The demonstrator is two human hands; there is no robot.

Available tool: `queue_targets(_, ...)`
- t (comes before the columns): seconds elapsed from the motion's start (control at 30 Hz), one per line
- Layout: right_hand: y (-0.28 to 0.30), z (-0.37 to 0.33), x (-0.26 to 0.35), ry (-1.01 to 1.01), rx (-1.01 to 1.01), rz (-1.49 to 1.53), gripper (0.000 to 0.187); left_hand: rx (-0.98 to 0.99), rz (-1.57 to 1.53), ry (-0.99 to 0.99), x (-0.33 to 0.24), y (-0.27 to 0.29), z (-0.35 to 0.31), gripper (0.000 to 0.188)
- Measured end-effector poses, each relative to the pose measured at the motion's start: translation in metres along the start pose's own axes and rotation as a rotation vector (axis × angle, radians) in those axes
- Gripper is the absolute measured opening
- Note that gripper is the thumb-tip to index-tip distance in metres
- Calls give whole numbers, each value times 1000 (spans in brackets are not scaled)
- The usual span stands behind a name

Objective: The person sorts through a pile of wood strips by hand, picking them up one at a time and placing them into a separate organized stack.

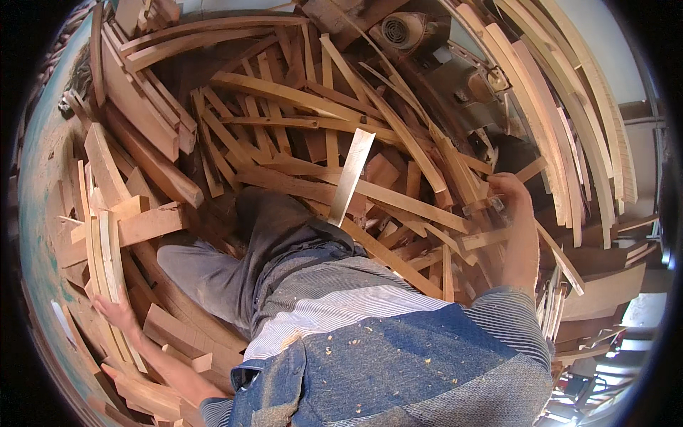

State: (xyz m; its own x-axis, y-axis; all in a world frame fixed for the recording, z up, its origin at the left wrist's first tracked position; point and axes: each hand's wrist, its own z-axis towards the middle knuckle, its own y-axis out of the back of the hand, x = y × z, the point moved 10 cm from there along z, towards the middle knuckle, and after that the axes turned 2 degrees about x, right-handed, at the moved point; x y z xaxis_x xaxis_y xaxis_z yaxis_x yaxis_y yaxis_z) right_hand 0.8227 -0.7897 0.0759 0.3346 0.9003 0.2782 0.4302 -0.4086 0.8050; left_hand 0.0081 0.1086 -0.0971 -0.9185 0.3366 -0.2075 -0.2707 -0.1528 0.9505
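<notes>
At the left, my left hand (116, 313) rests across a bundle of narrow pale wooden strips (107, 249), its fingers stretched out and slightly apart. My right hand (511, 191) is raised over the right side of the wood pile, with its fingers curled round a short piece of wood (482, 206); motion blurs the area below it. Between the hands, a bright flat wooden strip (352, 178) slants up beside my lap. Many loose wooden offcuts (299, 171) lie crisscrossed in front of me.
Long curved-looking boards (533, 121) stand along the right. Thicker boards (139, 92) are stacked at the far left. A motor-like machine part with a round vent (403, 32) sits at the back. Wood pieces surround my legs (206, 281).
</notes>
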Motion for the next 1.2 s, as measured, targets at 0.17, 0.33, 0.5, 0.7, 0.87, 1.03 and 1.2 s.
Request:
queue_targets(0.17,5,-8,52,167,47,-244,19,-131,-432,-41,-159,5,-37,66)
queue_targets(0.33,-107,-19,168,437,218,488,20,-15,-746,-173,-293,23,-75,47)
queue_targets(0.5,-324,-99,235,384,555,476,54,144,-914,-164,-336,7,-104,48)
queue_targets(0.7,-326,-137,305,924,-78,437,41,400,-1110,-209,-389,-3,-125,63)
queue_targets(0.87,-256,-327,466,1355,-73,271,39,359,-1328,-303,-481,32,-99,63)
queue_targets(1.03,-256,-333,461,1410,297,461,60,261,-1606,-126,-507,41,-68,28)
queue_targets(1.2,-174,-50,310,928,-572,-310,39,55,-1777,108,-404,29,-34,30)
